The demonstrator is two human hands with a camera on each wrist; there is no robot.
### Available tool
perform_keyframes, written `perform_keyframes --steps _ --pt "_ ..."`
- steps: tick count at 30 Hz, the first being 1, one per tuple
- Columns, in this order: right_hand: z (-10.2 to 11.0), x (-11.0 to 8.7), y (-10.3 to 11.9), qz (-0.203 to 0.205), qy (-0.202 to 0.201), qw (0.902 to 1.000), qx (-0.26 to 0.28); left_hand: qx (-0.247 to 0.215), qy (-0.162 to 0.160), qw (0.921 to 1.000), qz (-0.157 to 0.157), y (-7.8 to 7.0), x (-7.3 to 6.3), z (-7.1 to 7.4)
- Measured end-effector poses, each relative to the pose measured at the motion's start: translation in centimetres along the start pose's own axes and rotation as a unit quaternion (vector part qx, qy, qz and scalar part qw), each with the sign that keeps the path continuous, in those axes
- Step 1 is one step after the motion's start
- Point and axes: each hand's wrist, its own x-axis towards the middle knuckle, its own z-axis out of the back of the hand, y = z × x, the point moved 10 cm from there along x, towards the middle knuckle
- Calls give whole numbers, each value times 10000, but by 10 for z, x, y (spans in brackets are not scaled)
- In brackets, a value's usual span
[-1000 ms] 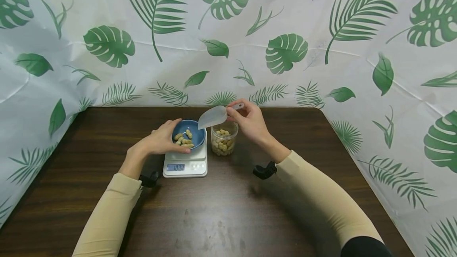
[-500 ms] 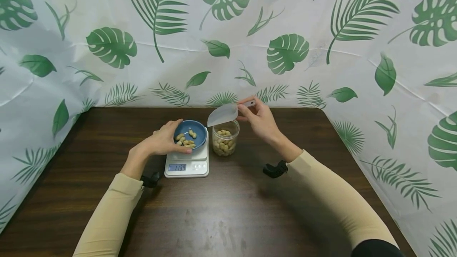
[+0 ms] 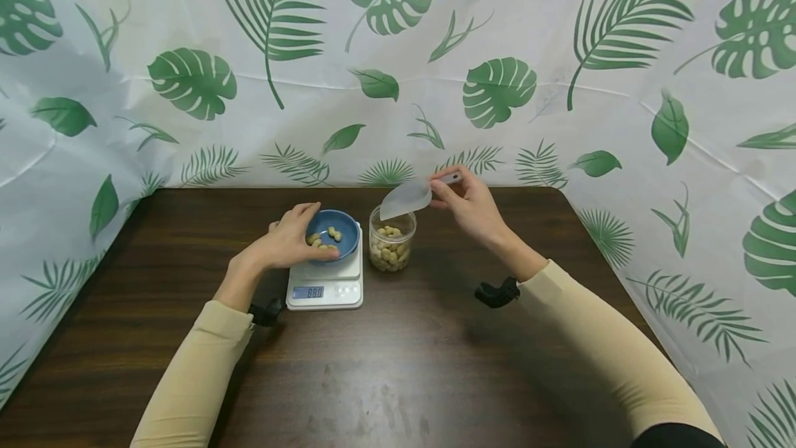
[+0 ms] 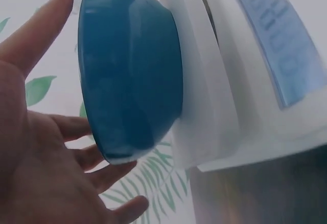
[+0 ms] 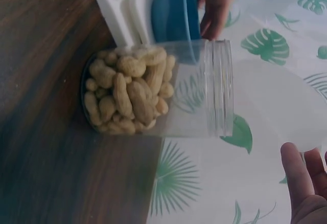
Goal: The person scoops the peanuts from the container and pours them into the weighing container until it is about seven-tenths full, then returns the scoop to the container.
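In the head view, my left hand (image 3: 282, 237) spans the side of a small blue bowl (image 3: 349, 232) standing on a white digital kitchen scale (image 3: 345, 292). Several peanuts (image 3: 334, 234) lie in the bowl. The left wrist view has the thumb (image 4: 48, 24) extended just above the bowl's rim, while the fingers reach past its far side. My right hand (image 3: 477, 213) pinches the handle of a translucent scoop (image 3: 405, 200). Its tip overlaps the mouth of a clear jar (image 5: 194, 98), which is partly filled with peanuts (image 5: 130, 88).
Everything stands toward the back of a dark wooden table (image 3: 398, 365). A white leaf-patterned sheet (image 3: 423, 116) hangs directly behind it and along both sides. The jar stands close to the right of the scale, whose display (image 3: 307, 292) reads about 88.0.
My right hand has carried the scoop rightward, from beside the bowl to over the jar. My left thumb has shifted over the bowl's rim. The display has gone from about 103 through 112.9 to 88.0.
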Motion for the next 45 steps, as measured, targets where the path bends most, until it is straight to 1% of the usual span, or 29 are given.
perform_keyframes --steps 3,6,10,13,17,21,23,26,29,34,38,41,45 --pt "2 0 -1 -30 42 9999 -108 -50 -201 9997 -137 -7 2 4" --pt "3 0 -2 -64 109 9997 -204 -77 -396 9986 -341 -15 4 7" --pt "2 -1 -3 -156 246 9988 -387 -56 -562 9966 -592 -26 7 8" --pt "0 0 -2 -231 366 9970 -648 -89 -595 9958 -694 -34 10 7" --pt "-2 3 -2 -322 505 9941 -909 -175 -554 9955 -750 -47 15 5" --pt "-6 5 0 -378 630 9911 -1107 -71 -496 9957 -783 -57 23 -1" --pt "-9 5 2 -370 692 9883 -1304 14 -457 9956 -818 -62 26 -4" --pt "-12 6 5 -341 764 9814 -1726 102 -408 9954 -861 -68 31 -10" --pt "-18 8 10 -245 849 9722 -2169 128 -352 9955 -871 -74 35 -15" --pt "-33 11 20 116 1023 9552 -2775 114 -337 9951 -928 -83 40 -22" --pt "-46 13 25 441 1190 9418 -3114 117 -383 9943 -989 -87 44 -25" --pt "-56 13 28 630 1304 9338 -3272 122 -396 9935 -1056 -90 46 -27" --pt "-63 14 27 681 1389 9272 -3412 122 -382 9933 -1084 -91 49 -29"
